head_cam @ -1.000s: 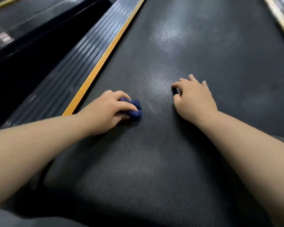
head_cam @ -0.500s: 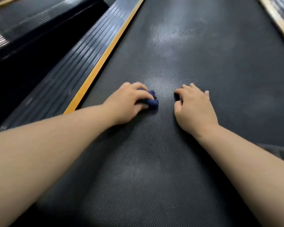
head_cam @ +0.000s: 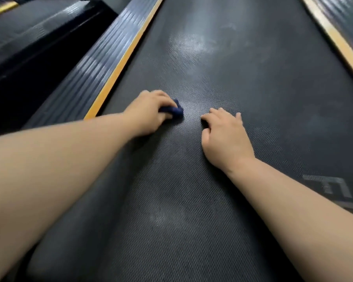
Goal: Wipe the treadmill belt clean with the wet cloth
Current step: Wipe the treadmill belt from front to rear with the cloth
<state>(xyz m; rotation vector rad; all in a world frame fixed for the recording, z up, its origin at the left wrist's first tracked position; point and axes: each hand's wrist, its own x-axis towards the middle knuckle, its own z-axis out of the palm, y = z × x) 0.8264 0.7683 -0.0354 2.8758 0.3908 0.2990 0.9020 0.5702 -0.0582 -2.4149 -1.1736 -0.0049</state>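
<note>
The dark, dimpled treadmill belt fills most of the view and shows pale smears further up. My left hand grips a small bunched dark-blue cloth and presses it onto the belt left of centre; most of the cloth is hidden under the fingers. My right hand rests on the belt just to the right of the cloth, with its fingers bent and nothing in it.
A ribbed dark side rail with a yellow strip borders the belt on the left; another yellow-edged rail runs along the right. A grey logo is printed on the belt near my right forearm.
My left hand has pushed the cloth forward up the belt and a little to the right, closer to my right hand. My right hand has stayed planted.
</note>
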